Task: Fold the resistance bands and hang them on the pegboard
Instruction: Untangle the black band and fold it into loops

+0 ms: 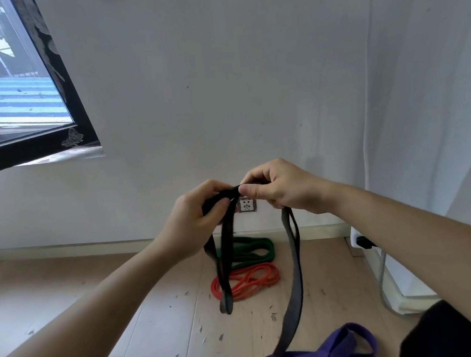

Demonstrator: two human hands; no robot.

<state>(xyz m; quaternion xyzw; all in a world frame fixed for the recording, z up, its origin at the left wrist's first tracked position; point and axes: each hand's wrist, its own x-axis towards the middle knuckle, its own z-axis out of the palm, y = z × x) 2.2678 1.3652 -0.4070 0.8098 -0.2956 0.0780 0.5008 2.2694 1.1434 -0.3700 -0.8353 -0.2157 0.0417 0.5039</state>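
From the head view, both bare hands are raised in front of the white wall, right over the wall socket (pixel 247 205), which peeks out between them. The left hand (pixel 200 211) has its fingers curled round a bunched length of the black resistance band (pixel 228 255), thumb pressed on top of it. The right hand (pixel 276 187) pinches the same band between thumb and bent forefinger, the other fingers folded in behind. The two hands are almost touching above the socket.

Below the socket the black band hangs in two drops: a shorter doubled loop under the left hand, its end clear of the floor, and a longer strip under the right hand running down to the purple band (pixel 321 353) heaped at the bottom edge of the view.

On the wooden floor under the socket, close to the skirting, lies the green band (pixel 254 249), folded flat; the red band (pixel 252 282) lies coiled just in front of it, nearer the person. The short black loop hangs across both. Up and to the left of the socket is a dark-framed window (pixel 12 86).
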